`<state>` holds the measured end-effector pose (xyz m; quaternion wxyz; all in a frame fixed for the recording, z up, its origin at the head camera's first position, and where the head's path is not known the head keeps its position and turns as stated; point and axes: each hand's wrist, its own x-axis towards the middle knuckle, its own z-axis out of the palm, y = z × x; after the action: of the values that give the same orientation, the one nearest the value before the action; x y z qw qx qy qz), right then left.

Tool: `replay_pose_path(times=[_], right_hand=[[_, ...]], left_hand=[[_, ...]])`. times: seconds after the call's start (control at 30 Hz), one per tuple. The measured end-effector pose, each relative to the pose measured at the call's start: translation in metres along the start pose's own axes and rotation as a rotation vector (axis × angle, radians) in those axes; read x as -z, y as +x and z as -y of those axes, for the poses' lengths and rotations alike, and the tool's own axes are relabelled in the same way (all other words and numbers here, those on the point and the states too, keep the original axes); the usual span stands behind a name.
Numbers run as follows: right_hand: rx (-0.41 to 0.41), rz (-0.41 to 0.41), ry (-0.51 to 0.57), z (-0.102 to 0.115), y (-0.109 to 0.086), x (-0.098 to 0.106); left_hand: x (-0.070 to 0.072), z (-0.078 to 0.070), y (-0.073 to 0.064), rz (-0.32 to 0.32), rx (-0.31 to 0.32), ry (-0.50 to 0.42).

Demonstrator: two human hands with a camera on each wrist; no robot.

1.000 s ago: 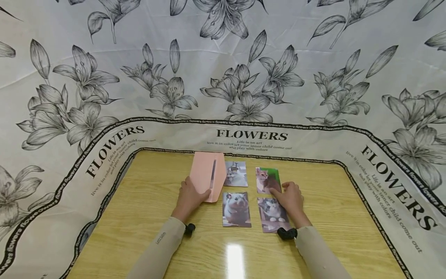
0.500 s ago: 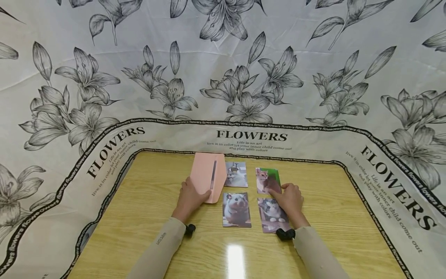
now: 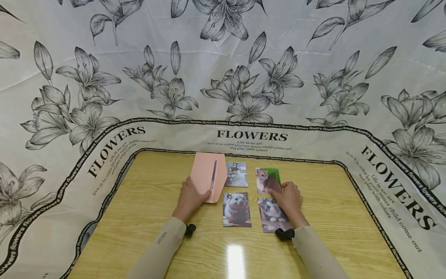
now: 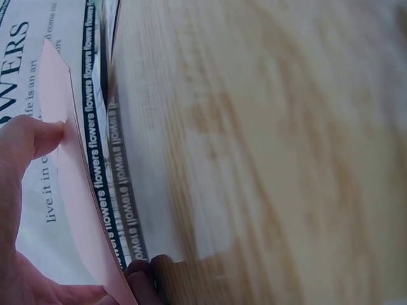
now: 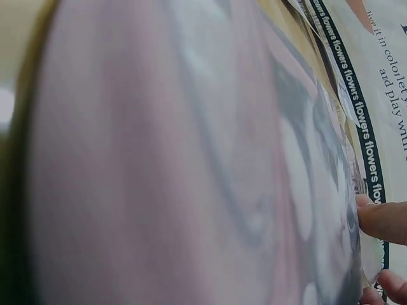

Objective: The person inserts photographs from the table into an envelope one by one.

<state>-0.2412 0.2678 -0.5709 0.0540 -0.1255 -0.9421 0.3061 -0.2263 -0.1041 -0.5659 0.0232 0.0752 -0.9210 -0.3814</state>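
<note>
My left hand (image 3: 189, 199) grips the lower left part of a pink envelope (image 3: 202, 170), which has a long slit showing a dark strip. In the left wrist view its thumb (image 4: 46, 136) presses one face while fingers lie behind the other. The envelope is tilted up from the table and overlaps a grey-white photo card (image 3: 237, 176). My right hand (image 3: 290, 199) pinches the lower right corner of a card with a brown cat on green (image 3: 266, 179). That hand partly covers a grey-and-white cat card (image 3: 271, 217). A hamster card (image 3: 236, 209) lies left of it.
The yellow wood-grain table (image 3: 139, 224) carries all the cards, with a glare spot near its front. A white flower-printed cloth (image 3: 251, 139) with black borders rises around the back and both sides.
</note>
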Motion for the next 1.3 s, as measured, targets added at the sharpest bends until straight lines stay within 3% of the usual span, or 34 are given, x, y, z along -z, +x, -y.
replay_pose_path(times=[0.57, 0.77, 0.9, 1.03, 1.17, 1.3], right_hand=[[0.056, -0.024, 0.045, 0.003, 0.005, 0.006], [0.054, -0.042, 0.104, 0.004, 0.006, 0.009], [0.049, -0.05, 0.19, 0.007, 0.007, 0.009], [0.047, -0.053, 0.347, 0.013, 0.008, 0.008], [0.006, -0.028, 0.497, 0.021, 0.009, 0.005], [-0.045, -0.001, 0.58, 0.03, 0.007, 0.001]], left_hand=[[-0.003, 0.002, 0.002, 0.009, 0.01, -0.003], [-0.001, 0.0, 0.002, 0.004, -0.002, 0.003], [0.0, -0.001, 0.001, -0.005, -0.022, 0.008], [0.0, 0.0, 0.001, -0.002, -0.017, 0.01], [0.001, 0.0, 0.0, 0.003, -0.007, 0.003], [0.001, -0.001, -0.001, 0.011, 0.001, -0.005]])
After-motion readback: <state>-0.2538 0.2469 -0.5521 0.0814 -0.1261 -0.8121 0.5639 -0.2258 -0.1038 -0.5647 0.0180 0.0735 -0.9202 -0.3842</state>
